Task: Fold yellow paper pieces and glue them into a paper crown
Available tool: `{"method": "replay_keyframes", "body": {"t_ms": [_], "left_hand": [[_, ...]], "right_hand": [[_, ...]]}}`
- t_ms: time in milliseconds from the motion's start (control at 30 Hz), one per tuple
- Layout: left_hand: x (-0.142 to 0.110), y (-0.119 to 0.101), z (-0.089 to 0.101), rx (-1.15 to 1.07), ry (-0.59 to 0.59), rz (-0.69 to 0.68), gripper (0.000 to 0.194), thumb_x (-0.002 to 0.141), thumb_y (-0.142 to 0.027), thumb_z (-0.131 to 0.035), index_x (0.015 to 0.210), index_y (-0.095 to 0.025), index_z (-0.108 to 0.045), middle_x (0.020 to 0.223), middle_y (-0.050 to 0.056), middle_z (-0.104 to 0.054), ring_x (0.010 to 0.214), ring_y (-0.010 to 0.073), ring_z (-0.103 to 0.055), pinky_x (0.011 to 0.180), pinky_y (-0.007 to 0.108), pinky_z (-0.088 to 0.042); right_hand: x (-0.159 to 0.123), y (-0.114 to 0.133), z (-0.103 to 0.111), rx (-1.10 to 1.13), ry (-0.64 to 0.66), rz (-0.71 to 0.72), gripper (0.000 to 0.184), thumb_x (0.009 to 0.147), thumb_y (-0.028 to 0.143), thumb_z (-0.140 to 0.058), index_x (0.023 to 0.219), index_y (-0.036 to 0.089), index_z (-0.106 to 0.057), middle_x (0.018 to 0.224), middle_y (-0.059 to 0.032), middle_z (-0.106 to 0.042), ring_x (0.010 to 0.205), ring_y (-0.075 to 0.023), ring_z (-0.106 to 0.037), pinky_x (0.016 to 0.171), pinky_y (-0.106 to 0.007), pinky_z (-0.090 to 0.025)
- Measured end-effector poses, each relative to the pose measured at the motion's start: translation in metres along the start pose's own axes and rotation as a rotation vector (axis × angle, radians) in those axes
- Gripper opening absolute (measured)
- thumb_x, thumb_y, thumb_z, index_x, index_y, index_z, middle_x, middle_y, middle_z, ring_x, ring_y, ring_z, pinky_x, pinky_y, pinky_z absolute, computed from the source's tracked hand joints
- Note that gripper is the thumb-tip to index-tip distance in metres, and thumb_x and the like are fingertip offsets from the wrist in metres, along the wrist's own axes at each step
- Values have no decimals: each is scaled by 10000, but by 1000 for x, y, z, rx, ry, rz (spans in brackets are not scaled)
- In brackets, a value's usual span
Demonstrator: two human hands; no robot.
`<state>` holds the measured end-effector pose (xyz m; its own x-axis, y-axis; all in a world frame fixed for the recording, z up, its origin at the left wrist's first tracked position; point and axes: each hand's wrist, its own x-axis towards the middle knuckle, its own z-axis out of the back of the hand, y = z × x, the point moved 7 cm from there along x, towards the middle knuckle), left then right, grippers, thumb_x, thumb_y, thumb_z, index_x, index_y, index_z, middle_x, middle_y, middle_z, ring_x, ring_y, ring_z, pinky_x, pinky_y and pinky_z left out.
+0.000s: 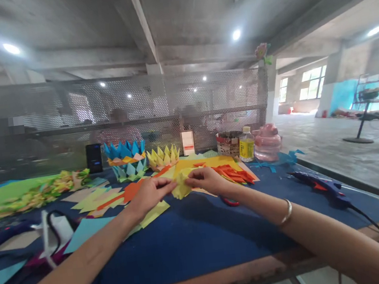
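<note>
A piece of folded yellow paper (181, 185) is held up between both hands above the blue tabletop (195, 250). My left hand (150, 194) pinches its left edge between thumb and fingers. On the opposite edge, my right hand (207, 181) grips the same paper, with a bracelet on that wrist. Just beyond the hands lie yellow sheets (208, 161) and a heap of orange paper strips (236, 174). Partly hidden below my right forearm is a red handle loop (229, 201). Pale yellow and orange papers (93, 199) spread out to the left.
Blue-and-orange (126, 158) and yellow pointed paper crowns (164, 156) stand at the back. A yellow-labelled bottle (246, 144) and pink jug (267, 143) are right of them. A corded glue gun (321, 186) lies right. Cables and a white holder (56, 232) sit left. Behind is a mesh partition (171, 103).
</note>
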<state>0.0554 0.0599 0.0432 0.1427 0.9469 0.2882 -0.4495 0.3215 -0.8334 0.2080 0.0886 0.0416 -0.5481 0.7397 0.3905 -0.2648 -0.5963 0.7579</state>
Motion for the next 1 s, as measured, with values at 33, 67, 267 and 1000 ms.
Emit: {"method": "replay_keyframes", "body": {"t_ms": [33, 67, 267, 1000], "left_hand": [[4, -1, 5, -13, -48, -3, 257, 644, -450, -698, 659, -196, -731, 511, -11, -579, 469, 122, -455, 467, 230, -326], [8, -2, 10, -35, -95, -14, 237, 642, -436, -704, 668, -202, -734, 477, -17, -550, 465, 124, -450, 468, 233, -324], [14, 24, 21, -266, -156, 106, 333, 612, -471, -734, 636, -147, -662, 438, -42, -479, 389, 84, -406, 421, 222, -300], [-3, 51, -6, -463, 104, 316, 260, 708, -380, -726, 695, -134, -642, 647, 50, -696, 511, 115, -614, 468, 194, -414]], "right_hand": [[6, -2, 3, 32, -33, -18, 345, 762, 458, -610, 667, 126, -596, 586, 29, -486, 561, -75, -386, 520, -212, -296], [12, -5, 6, 53, -73, -55, 336, 745, 455, -625, 689, 124, -616, 588, 26, -493, 551, -73, -377, 511, -213, -289], [28, -12, 1, 84, -242, -117, 325, 731, 450, -623, 707, 126, -638, 592, 18, -520, 533, -67, -371, 495, -208, -282], [6, -14, -10, -212, -260, -54, 351, 772, 475, -601, 732, 130, -655, 633, 9, -569, 592, -86, -464, 549, -200, -314]]}}
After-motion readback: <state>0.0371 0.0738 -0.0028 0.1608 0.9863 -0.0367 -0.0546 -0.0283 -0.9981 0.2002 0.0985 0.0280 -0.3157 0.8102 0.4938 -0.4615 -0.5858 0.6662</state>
